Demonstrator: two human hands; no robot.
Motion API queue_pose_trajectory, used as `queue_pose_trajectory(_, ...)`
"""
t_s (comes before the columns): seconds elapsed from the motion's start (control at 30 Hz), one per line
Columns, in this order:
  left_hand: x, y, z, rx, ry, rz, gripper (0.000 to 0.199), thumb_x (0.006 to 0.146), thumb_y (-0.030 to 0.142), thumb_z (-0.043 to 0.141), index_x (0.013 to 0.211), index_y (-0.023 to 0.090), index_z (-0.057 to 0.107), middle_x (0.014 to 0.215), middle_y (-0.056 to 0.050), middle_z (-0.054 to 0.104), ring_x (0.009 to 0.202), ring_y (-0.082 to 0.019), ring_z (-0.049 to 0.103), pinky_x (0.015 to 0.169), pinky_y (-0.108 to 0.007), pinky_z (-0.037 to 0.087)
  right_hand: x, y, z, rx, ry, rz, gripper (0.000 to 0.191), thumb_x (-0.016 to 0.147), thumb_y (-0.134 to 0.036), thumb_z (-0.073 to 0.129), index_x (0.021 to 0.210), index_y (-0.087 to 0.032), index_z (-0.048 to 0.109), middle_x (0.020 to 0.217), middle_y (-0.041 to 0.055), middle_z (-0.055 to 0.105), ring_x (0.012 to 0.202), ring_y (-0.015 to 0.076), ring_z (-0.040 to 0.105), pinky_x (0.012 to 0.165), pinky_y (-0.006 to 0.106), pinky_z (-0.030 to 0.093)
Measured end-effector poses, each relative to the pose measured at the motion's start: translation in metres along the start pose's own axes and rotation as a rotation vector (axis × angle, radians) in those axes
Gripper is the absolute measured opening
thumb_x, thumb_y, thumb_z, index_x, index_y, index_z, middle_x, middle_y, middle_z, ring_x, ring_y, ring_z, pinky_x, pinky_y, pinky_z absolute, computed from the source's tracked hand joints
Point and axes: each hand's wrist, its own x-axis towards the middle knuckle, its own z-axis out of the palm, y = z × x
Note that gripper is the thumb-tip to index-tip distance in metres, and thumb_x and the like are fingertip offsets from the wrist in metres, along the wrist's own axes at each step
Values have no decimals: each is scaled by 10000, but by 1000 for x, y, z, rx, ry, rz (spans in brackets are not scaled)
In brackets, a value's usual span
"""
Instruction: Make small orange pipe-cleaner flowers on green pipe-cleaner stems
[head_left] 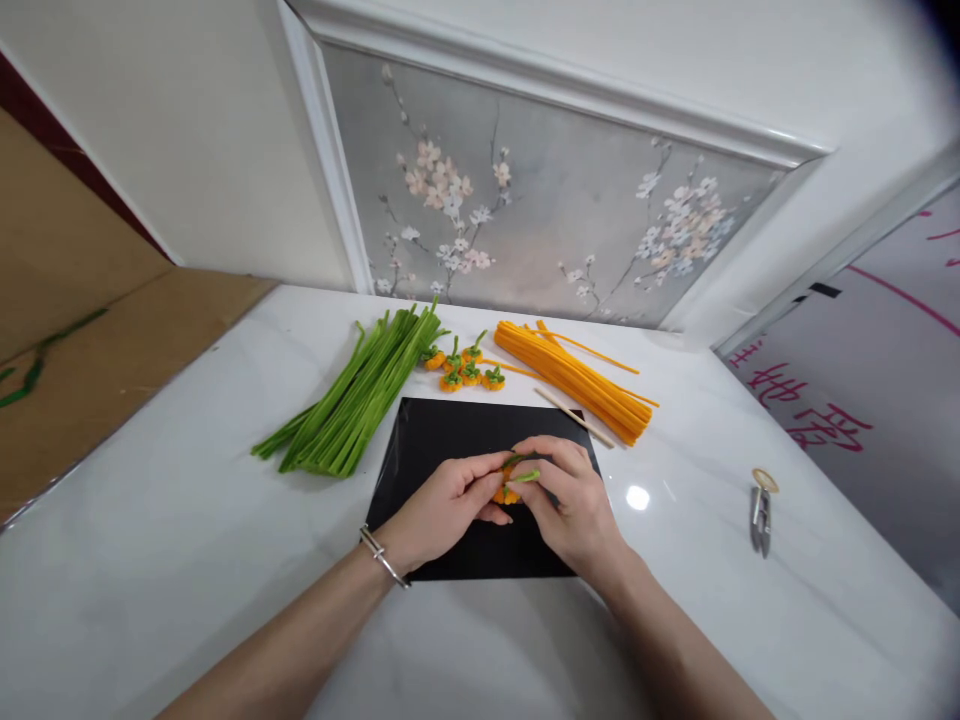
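Observation:
Between my two hands, above a black mat (480, 555), is a small orange pipe-cleaner pumpkin (508, 494) with green on top. My left hand (457, 500), a bangle at its wrist, pinches the pumpkin from the left. The fingers of my right hand (574, 500) close on a green pipe cleaner (527, 476) at the pumpkin's top. My fingers hide part of both. Beyond the mat sit several finished-looking orange pumpkins (471, 372) with green tops.
A bundle of green pipe cleaners (360, 400) lies at the back left, and a bundle of orange pipe cleaners (577, 380) at the back right. A thin wooden stick (574, 417) rests by the mat's far right corner. Small metal snips (761, 515) lie farther right on the white table (225, 540).

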Motion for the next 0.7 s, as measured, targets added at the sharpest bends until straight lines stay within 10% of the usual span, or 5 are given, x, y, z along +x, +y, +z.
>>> queue_pose_trajectory(0.2,0,0,-1,-199,30,-48,496,757,215,738,1230,219,588,1158,-58,660,998,-192,636,829,-330,561,-1,-2,-1,137,33,83,212,894,-142,498,844,-213,692,898,59,642,811,158,644,702,287,546)
queue_pose_trajectory(0.7,-2,-6,1,414,279,300,308,825,212,596,1127,216,655,1055,-55,671,863,-177,639,738,-248,517,-2,-2,-1,23,-116,100,146,920,-166,473,955,-195,612,795,41,634,697,148,622,647,237,514)
